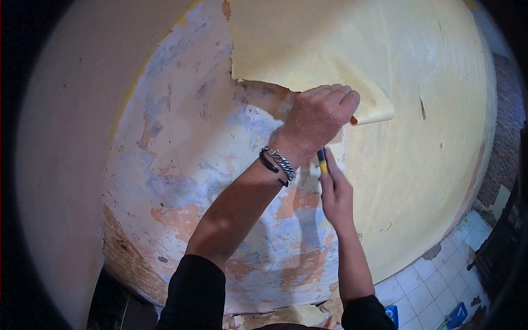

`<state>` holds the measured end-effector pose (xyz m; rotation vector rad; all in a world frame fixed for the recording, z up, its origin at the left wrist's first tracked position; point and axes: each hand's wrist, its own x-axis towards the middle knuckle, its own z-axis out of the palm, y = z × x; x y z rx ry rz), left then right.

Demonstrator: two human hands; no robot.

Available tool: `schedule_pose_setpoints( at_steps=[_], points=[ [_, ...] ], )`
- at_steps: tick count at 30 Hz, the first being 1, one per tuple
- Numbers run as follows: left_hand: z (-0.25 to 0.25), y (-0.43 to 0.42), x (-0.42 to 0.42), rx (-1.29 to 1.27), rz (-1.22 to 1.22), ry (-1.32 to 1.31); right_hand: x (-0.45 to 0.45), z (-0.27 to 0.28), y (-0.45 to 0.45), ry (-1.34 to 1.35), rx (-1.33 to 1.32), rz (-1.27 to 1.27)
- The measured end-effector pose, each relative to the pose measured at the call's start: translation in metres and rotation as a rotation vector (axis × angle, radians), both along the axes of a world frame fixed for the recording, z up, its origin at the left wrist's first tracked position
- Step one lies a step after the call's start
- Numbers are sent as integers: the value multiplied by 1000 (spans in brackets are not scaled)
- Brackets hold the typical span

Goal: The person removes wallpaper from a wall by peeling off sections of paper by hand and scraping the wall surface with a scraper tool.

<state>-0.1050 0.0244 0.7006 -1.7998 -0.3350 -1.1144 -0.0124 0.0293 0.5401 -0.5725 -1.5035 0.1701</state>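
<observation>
My left hand [325, 113] is closed in a fist at the torn edge of a pale yellow wall covering [407, 176]. A loose flap [379, 107] of this covering curls out just right of the fist, and a small orange bit [353, 120] shows beside my fingers. Below it, my right hand [336, 195] grips a tool with a black and yellow handle [323, 162]. The tool's working end is hidden behind my left hand and wrist. Stripped wall [181, 143], patchy white, bluish and orange, spreads to the left.
Torn pieces of covering [302, 316] lie at the foot of the wall. White floor tiles [423, 291] show at lower right, with a blue item [456, 315] on them and a dark object [498, 247] beside. Another wall [60, 137] meets this one at the left.
</observation>
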Motion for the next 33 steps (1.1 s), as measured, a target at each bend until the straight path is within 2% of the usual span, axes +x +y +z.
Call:
schedule_pose_setpoints(
  at_steps=[1,2,3,5,6,9,11,15,16,18,19,21,25,27,30,33],
  points=[
    [2,3,0,51,-33,-24,0,14,8,8,117,-21],
    [2,1,3,91,-67,-38,-2,20,6,53,-135,82],
    [6,-1,5,97,-74,-33,-1,21,9,59,-128,76],
    [5,-5,6,-65,-57,-52,1,13,9,-16,-5,-30],
    [7,-4,8,45,-65,-53,3,11,7,-16,6,-30],
    [6,-4,8,23,-67,-64,16,-20,-14,-51,-8,-27],
    [4,-2,8,62,-74,-56,25,-29,-20,-24,-130,44],
    [7,-4,10,70,-83,-31,26,21,-6,15,-90,3],
    [6,-6,11,61,-83,-32,21,23,2,14,-99,3],
    [9,-6,16,94,-72,-62,11,24,18,36,89,-21],
    [4,-7,16,78,-73,-62,14,17,15,36,73,-23],
    [9,-8,14,53,-67,-46,17,22,3,85,-118,128],
    [11,-6,12,127,-77,-46,27,15,-21,58,47,121],
    [11,-10,15,91,-56,-43,29,10,-27,-69,36,-190],
    [16,-16,16,72,-44,-56,38,-4,-34,-112,14,-302],
    [14,-14,16,49,-49,-42,42,-14,-44,-74,-31,-285]
  ],
)
